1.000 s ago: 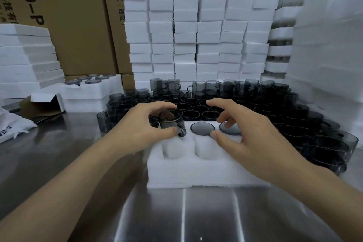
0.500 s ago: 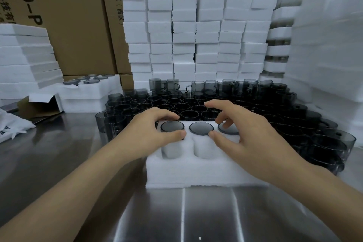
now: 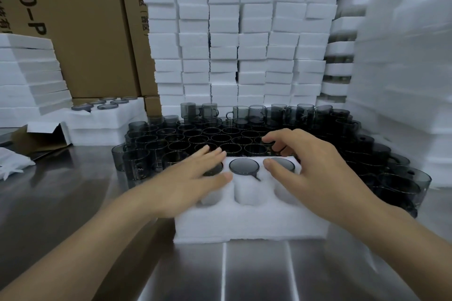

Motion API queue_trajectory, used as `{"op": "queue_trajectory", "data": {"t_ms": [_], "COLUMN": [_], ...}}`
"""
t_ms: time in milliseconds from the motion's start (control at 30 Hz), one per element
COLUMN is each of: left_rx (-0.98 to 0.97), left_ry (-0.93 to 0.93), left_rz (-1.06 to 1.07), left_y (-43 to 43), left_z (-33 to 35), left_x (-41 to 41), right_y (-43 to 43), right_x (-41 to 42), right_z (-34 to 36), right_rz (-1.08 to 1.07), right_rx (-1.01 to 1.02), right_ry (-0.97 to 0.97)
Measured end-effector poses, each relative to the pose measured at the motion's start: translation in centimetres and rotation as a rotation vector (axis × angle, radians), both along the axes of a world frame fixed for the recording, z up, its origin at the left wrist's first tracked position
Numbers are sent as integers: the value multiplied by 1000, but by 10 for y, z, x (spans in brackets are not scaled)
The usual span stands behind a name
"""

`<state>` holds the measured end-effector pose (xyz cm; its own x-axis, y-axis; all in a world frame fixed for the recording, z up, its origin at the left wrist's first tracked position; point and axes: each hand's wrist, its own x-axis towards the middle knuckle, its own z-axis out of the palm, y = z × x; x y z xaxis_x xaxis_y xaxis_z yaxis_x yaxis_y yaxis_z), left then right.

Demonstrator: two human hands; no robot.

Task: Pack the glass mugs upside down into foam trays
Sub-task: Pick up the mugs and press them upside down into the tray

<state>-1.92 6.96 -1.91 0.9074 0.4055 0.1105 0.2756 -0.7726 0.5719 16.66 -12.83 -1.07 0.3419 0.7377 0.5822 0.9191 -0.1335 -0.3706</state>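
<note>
Head view. Tray (image 3: 249, 225) is lying on the steel table (image 3: 73, 203). Three mugs are sitting base-up, axes vertical, in the tray's far row: left mug (image 3: 216, 168), middle mug (image 3: 243, 166) with its handle pointing to the tray's near right, and right mug (image 3: 283, 164). Left hand (image 3: 186, 183) is covering the left mug, fingers straight, gripping nothing. Right hand (image 3: 310, 168) is hovering with fingers loosely bent, thumb on the right mug, gripping nothing. Loose mugs (image 3: 220, 138) are standing mouth-up behind the tray.
</note>
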Motion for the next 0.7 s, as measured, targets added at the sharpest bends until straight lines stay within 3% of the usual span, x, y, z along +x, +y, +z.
{"op": "queue_trajectory", "data": {"t_ms": [67,200,267,400,500,700], "left_rx": [-2,262,283,258,274,495], "left_ry": [-82,-622,-735,-643,-526,-288], "left_rz": [16,279,427,626,552,382], "left_y": [3,15,30,57,56,46], "left_z": [-1,4,9,11,6,-4], "left_x": [0,-4,-11,-27,-29,-22], "right_y": [0,2,2,0,-1,0], "right_x": [2,6,8,8,9,6], "right_z": [-1,-7,-7,-4,-5,-5], "right_rz": [-10,-16,-12,-3,-16,-58], "right_rx": [-51,-265,-293,-293,-284,-254], "right_ry": [4,33,44,48,90,64]}}
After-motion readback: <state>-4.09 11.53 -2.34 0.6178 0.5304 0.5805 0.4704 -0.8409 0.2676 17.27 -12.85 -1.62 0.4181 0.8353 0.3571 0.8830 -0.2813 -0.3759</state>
